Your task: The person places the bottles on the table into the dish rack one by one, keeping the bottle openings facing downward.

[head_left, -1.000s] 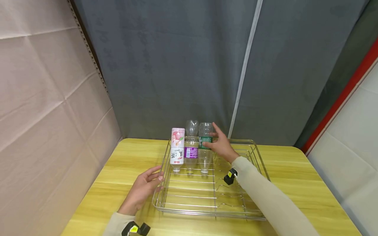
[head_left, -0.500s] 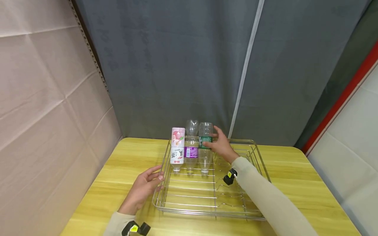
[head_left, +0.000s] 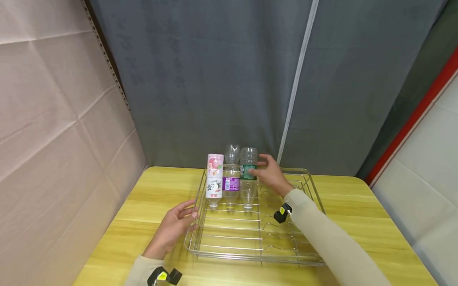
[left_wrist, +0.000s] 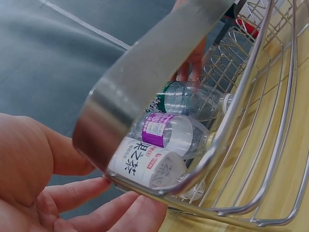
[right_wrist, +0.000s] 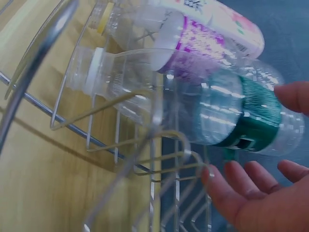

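Observation:
In the head view, three inverted plastic bottles lean side by side in a metal wire rack (head_left: 229, 257). A pink-and-white bottle (head_left: 214, 178) is leftmost, a clear purple-labelled bottle (head_left: 231, 184) is in the middle, and a clear green-labelled bottle (head_left: 248, 172) is at the right. My right hand (head_left: 272, 174) is beside the green-labelled bottle; in the right wrist view, its fingers (right_wrist: 241, 181) are spread, with a gap below the bottle, and the thumb is close to the label. My left hand (head_left: 171, 228) touches the rack's left side with its fingertips (left_wrist: 147, 208).
The rack stands on a yellow wood-grain table (head_left: 361, 222). Behind it hangs a grey curtain (head_left: 214, 87). Wavy wire dividers (head_left: 273, 226) run along the rack's right part. A pale cloth wall (head_left: 64, 131) is at the left.
My right hand has let go of the green-labelled bottle and moved slightly right, its index finger lower than before. The bottles stay in place, and my left hand remains at the rack.

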`<state>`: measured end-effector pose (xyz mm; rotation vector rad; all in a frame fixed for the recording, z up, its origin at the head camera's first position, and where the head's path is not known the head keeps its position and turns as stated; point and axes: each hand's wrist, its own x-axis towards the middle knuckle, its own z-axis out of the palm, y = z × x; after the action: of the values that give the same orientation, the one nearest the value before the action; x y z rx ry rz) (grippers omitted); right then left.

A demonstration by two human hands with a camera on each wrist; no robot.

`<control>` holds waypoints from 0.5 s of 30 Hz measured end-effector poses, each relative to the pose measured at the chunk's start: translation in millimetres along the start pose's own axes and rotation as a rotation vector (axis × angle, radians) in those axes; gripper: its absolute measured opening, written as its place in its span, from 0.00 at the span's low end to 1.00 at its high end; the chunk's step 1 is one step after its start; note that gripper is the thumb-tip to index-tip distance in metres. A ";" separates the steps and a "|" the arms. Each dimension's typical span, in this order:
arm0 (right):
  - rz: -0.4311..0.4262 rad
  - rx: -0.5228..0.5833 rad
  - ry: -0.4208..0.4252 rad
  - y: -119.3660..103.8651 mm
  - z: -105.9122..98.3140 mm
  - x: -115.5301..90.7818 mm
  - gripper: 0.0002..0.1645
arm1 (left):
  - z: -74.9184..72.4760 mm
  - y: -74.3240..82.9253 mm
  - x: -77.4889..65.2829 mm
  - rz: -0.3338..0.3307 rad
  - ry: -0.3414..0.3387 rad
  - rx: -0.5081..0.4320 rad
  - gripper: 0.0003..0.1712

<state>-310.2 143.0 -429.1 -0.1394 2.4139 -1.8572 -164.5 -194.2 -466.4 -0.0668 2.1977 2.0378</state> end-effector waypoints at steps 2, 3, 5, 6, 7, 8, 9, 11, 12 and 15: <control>-0.013 -0.031 0.004 -4.8 -4.3 -5.8 0.52 | 0.2 0.1 0.0 0.012 0.003 0.025 0.31; -0.019 -0.051 0.008 -7.0 -6.8 -8.8 0.51 | 0.3 0.0 -0.1 0.018 0.004 0.041 0.31; -0.035 -0.089 0.011 -11.7 -11.4 -14.9 0.47 | 0.6 0.7 -1.0 0.030 0.016 0.081 0.30; -0.045 -0.108 0.012 -14.4 -13.5 -18.2 0.46 | 0.9 1.6 -1.5 0.035 0.024 0.101 0.30; -0.051 -0.126 0.015 -17.4 -15.7 -21.5 0.45 | 1.2 2.8 -2.1 0.044 0.032 0.129 0.30; -0.060 -0.145 0.018 -20.0 -18.2 -24.4 0.43 | 1.4 4.4 -2.7 0.051 0.038 0.155 0.30; -0.067 -0.164 0.022 -23.0 -20.5 -27.8 0.42 | 1.5 6.8 -3.5 0.058 0.044 0.179 0.30; -0.084 -0.210 0.028 -29.9 -26.0 -35.8 0.41 | 1.1 12.3 -5.1 0.076 0.054 0.231 0.30; -0.094 -0.236 0.031 -32.6 -29.3 -39.6 0.41 | 0.9 15.6 -6.0 0.086 0.059 0.256 0.31; -0.126 -0.326 0.040 -40.2 -39.6 -53.2 0.42 | 0.0 26.6 -9.2 0.115 0.064 0.314 0.32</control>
<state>-262.0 177.5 -379.3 -0.2852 2.7773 -1.5067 -158.9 -192.7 -438.8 0.0297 2.5879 1.7368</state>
